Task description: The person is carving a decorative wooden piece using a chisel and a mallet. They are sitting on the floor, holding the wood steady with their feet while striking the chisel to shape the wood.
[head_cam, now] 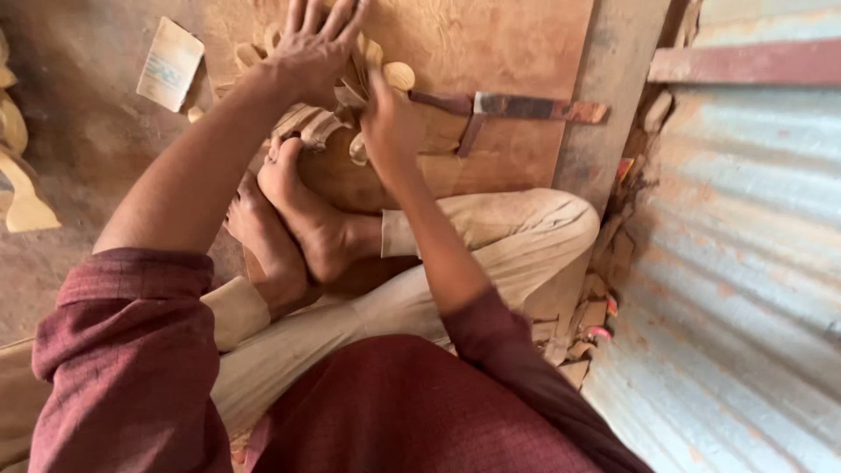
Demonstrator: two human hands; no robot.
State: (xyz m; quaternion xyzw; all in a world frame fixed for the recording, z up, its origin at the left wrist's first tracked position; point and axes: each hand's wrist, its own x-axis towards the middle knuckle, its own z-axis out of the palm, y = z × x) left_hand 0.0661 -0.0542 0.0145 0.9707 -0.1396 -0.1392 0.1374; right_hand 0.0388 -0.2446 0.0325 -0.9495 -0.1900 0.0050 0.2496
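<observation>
We see the left hand [314, 48] spread wide over pale carved wooden pieces [307, 123], the right hand [390, 123] nearer us—pinching one piece [357, 149]—both directly ahead.

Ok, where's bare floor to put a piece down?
Bare dirt floor lies left of the left hand, below the small card. The board above the blade tool is bare. The wooden pieces under both hands, right hand included, are crowded.
</observation>
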